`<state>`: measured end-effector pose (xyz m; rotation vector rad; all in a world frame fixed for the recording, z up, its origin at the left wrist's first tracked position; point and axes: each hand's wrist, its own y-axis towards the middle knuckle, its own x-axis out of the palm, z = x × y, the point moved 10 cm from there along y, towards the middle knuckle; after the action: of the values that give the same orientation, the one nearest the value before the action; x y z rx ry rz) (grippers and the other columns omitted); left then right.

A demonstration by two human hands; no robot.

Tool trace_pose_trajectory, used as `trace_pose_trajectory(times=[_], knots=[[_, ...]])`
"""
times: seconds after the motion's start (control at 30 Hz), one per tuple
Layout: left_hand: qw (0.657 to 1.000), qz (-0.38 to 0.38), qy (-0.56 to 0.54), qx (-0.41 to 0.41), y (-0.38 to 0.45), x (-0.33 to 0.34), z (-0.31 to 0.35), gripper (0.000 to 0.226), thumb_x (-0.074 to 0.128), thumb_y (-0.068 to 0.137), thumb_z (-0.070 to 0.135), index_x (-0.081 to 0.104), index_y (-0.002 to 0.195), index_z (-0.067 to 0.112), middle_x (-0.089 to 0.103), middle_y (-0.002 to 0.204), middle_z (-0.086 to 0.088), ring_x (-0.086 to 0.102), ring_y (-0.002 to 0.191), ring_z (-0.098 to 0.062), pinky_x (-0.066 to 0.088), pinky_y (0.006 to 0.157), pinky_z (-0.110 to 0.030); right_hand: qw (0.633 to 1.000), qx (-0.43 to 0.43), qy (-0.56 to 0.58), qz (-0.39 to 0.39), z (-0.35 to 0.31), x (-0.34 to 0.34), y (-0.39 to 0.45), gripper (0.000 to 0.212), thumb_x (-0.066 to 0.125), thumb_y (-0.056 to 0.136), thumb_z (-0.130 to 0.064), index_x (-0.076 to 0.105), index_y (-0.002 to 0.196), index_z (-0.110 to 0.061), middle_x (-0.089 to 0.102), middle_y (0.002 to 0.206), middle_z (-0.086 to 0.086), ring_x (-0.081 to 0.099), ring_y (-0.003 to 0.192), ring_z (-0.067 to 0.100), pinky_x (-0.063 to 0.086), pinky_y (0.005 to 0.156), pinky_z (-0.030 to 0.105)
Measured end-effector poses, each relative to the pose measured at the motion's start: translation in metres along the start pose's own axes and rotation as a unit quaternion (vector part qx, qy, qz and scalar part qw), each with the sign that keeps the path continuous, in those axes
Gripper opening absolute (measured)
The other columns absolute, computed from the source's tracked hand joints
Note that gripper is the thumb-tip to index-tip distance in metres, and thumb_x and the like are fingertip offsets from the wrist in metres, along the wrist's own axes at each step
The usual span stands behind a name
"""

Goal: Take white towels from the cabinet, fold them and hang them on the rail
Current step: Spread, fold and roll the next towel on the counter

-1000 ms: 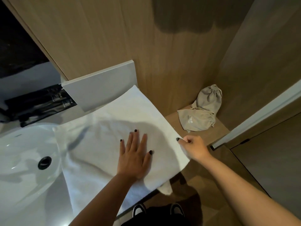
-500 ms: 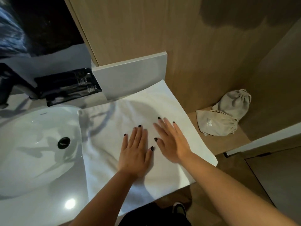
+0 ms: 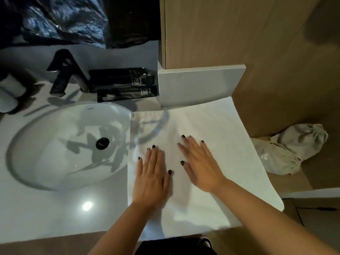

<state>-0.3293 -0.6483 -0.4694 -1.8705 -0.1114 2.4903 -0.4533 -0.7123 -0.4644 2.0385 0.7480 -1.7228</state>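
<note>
White towel (image 3: 211, 126) lies spread flat on the counter (image 3: 55, 214), just right of the sink (image 3: 60, 144), its right edge hanging past the counter end. Both hands lie on it, palms down, fingers straight, gripping nothing. Left hand (image 3: 152, 179) sits near the towel's left edge; right hand (image 3: 200, 170) lies at 3 o'clock from it, fingers angled toward 11 o'clock.

Black faucet (image 3: 68, 70) at 11 o'clock from the sink; black tubes (image 3: 125, 83) beside it, against the backsplash. 2 grey pouches (image 3: 287, 150) lie on a wooden ledge at 3 o'clock from the towel, apart from it. Nothing lies over the towel but the hands.

Versus 1 s ago: right hand has let go of the towel's right corner and moved onto its middle.
</note>
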Motion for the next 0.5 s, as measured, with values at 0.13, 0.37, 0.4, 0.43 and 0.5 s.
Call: trace_pose_trajectory(times=[0.13, 0.37, 0.4, 0.43, 0.5], knots=[[1.0, -0.009, 0.004, -0.024, -0.005, 0.0, -0.015, 0.07, 0.009, 0.1, 0.057, -0.013, 0.155, 0.02, -0.024, 0.161, 0.0, -0.03, 0.146, -0.015, -0.016, 0.12, -0.039, 0.999, 0.015, -0.021, -0.031, -0.005, 0.019, 0.01, 0.06, 0.018, 0.1, -0.048, 0.016, 0.156, -0.026, 0.005, 0.164, 0.0, 0.003, 0.151, 0.021, 0.01, 0.12, 0.05], [0.999, -0.033, 0.01, -0.003, -0.008, -0.003, -0.037, 0.068, 0.005, 0.098, 0.05, -0.008, 0.156, 0.018, -0.019, 0.162, -0.003, -0.026, 0.148, -0.018, -0.012, 0.119, -0.044, 0.994, 0.106, -0.013, -0.023, 0.021, 0.01, 0.006, 0.07, 0.004, 0.095, -0.054, 0.005, 0.157, -0.022, -0.007, 0.164, 0.0, -0.009, 0.15, 0.02, -0.001, 0.122, 0.047], [0.999, -0.029, 0.014, -0.004, -0.008, -0.005, -0.036, 0.068, 0.008, 0.098, 0.047, 0.0, 0.156, 0.013, -0.011, 0.164, -0.007, -0.018, 0.15, -0.022, -0.008, 0.12, -0.045, 0.993, 0.116, -0.009, -0.016, 0.017, 0.007, 0.004, 0.07, 0.005, 0.095, -0.052, 0.007, 0.157, -0.019, -0.005, 0.164, 0.002, -0.008, 0.151, 0.022, 0.001, 0.121, 0.049], [1.0, -0.021, 0.019, 0.001, -0.009, -0.006, -0.033, 0.068, 0.014, 0.098, 0.043, 0.011, 0.156, 0.008, 0.002, 0.164, -0.011, -0.005, 0.151, -0.028, -0.002, 0.119, -0.045, 0.993, 0.122, -0.003, -0.004, 0.01, 0.003, 0.001, 0.068, 0.007, 0.096, -0.047, 0.01, 0.157, -0.016, -0.002, 0.164, 0.004, -0.005, 0.151, 0.023, 0.004, 0.122, 0.049], [1.0, 0.002, 0.012, 0.029, -0.016, -0.002, -0.018, 0.063, 0.026, 0.098, 0.034, 0.027, 0.152, 0.001, 0.021, 0.161, -0.016, 0.014, 0.149, -0.032, 0.006, 0.118, -0.045, 0.996, 0.091, 0.007, 0.008, -0.018, 0.004, -0.01, 0.062, 0.014, 0.098, -0.038, 0.018, 0.155, -0.014, 0.006, 0.164, 0.005, 0.003, 0.151, 0.023, 0.009, 0.12, 0.048]])
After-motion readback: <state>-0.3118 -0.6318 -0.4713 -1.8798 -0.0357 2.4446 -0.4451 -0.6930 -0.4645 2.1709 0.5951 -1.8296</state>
